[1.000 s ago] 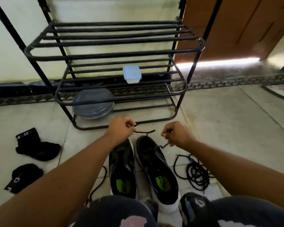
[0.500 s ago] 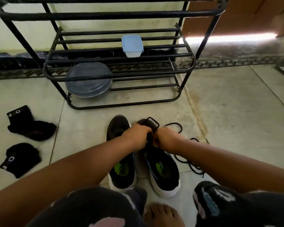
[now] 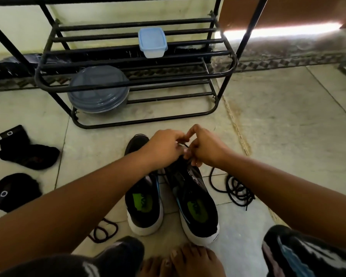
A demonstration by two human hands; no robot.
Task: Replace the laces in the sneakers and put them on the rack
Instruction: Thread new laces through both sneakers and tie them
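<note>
- The black tubular metal shoe rack (image 3: 226, 73) fills the upper half of the frame; it holds no sneakers yet, only a round grey plastic lidded dish (image 3: 98, 90) low on its left and a small pale-blue lidded plastic box (image 3: 152, 42) on the shelf above.
- Two black knit sneakers with white soles and green insoles stand side by side at centre frame, toes toward the rack: the left sneaker (image 3: 143, 204) and, just beside it, the right sneaker (image 3: 196, 202).
- Two black socks (image 3: 28, 154) lie at the left edge.
- A loose coil of black lace (image 3: 237, 189) lies right of the sneakers; a dark looped lace (image 3: 104, 230) lies lower left.
- The left hand (image 3: 165, 145) and right hand (image 3: 205, 148) meet over the right sneaker's front eyelets, both with fingers curled, pinching a thin black lace end (image 3: 185, 146).
- In my judgement the step in hand is threading that lace through the right sneaker; the next move calls for steering its tip into an eyelet and drawing the slack through evenly.
- Compared with half a second ago, the hands sit closer together and a little higher on the shoe, and the view has dipped slightly nearer the sneakers.
</note>
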